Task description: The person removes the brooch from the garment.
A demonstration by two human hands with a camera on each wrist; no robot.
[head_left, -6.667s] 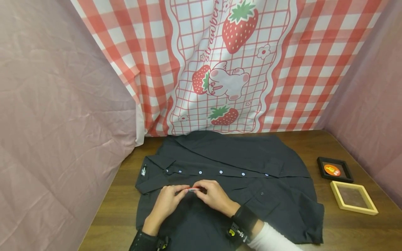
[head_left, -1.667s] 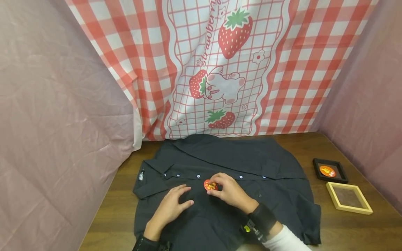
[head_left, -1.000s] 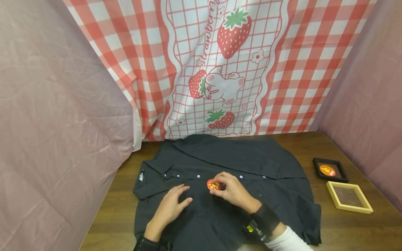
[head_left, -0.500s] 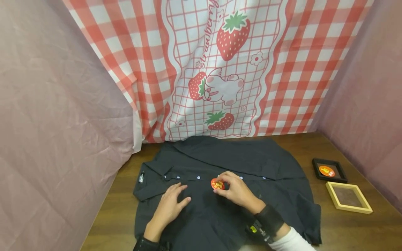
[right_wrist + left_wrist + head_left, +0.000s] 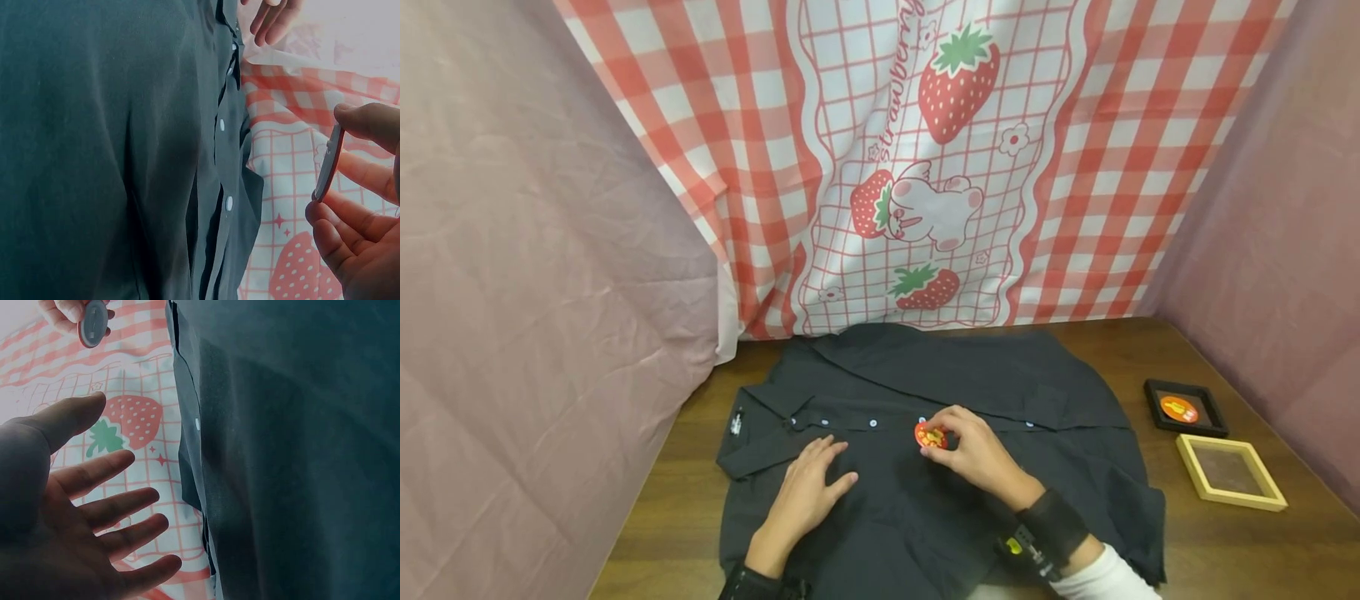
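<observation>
Red badge (image 5: 930,436) in right hand (image 5: 976,457) over black shirt (image 5: 1060,433)

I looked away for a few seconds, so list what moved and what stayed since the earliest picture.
The left hand let go of the round red badge and now lies flat on the black button-up shirt. The right hand alone pinches the badge, carried rightward toward the button line. The shirt, black tray and wooden frame stayed put.
</observation>
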